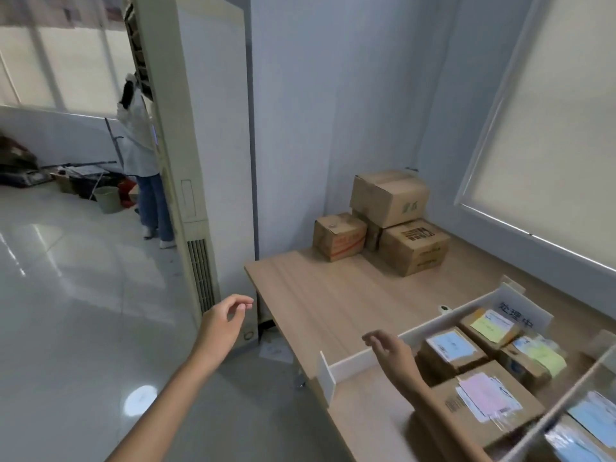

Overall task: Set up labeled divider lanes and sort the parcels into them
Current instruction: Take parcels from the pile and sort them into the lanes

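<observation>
**While both hands are free, fetch the next carton**

Since neither hand holds anything, the left hand loosely curled off the table edge and the right hand relaxed over the white divider, I reach now. Labelled parcels fill the lane at 4 o'clock; cartons wait at 1 o'clock. I judge the small carton best first: two-handed, low, label read before choosing a lane.

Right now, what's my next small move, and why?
Probably reach the right hand toward the small box at the table's far end: both hands are empty, the left hand off the table, and it sits outside the divider lanes.
</observation>
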{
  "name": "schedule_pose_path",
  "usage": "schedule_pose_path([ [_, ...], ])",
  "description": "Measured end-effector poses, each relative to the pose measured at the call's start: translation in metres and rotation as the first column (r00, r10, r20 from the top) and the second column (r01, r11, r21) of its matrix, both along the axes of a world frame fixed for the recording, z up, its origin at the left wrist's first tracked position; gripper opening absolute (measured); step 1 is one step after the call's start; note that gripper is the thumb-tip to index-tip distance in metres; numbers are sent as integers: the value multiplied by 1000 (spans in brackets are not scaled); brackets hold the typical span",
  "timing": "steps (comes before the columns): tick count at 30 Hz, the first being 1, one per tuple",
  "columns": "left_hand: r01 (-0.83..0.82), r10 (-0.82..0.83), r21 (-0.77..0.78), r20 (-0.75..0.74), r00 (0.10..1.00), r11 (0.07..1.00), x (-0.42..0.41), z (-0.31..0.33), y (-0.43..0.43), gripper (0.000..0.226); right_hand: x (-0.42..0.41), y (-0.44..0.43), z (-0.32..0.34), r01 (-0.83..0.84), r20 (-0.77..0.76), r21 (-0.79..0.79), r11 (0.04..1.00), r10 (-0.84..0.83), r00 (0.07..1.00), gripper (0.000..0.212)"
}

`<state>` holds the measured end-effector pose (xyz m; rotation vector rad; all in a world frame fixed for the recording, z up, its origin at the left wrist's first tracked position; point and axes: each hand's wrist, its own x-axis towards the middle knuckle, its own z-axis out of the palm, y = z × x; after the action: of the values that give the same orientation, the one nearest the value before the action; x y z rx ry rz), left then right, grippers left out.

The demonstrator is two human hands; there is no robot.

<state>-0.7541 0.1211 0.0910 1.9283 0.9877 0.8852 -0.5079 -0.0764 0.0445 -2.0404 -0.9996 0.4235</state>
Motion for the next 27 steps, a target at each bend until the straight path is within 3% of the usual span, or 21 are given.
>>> schedule_pose_path([
  [5, -4, 4, -21, -11, 1000, 1000, 26, -11, 88, 23, 22, 103, 1, -32, -48, -22, 999, 31, 998, 23],
  [13, 129, -134, -79, -61, 989, 988, 104, -25, 259, 21, 75, 256, -12, 158, -165, -3, 987, -156, 974, 23],
  [19, 239, -251, -117, -102, 962, 964, 173, -32, 359, 25, 117, 330, -9, 373, -246, -36, 927, -370, 896, 26],
  [27, 338, -358, -155, -124, 926, 928, 264, -36, 434, 23, 193, 409, -20, 543, -351, -134, 829, -552, 756, 27],
])
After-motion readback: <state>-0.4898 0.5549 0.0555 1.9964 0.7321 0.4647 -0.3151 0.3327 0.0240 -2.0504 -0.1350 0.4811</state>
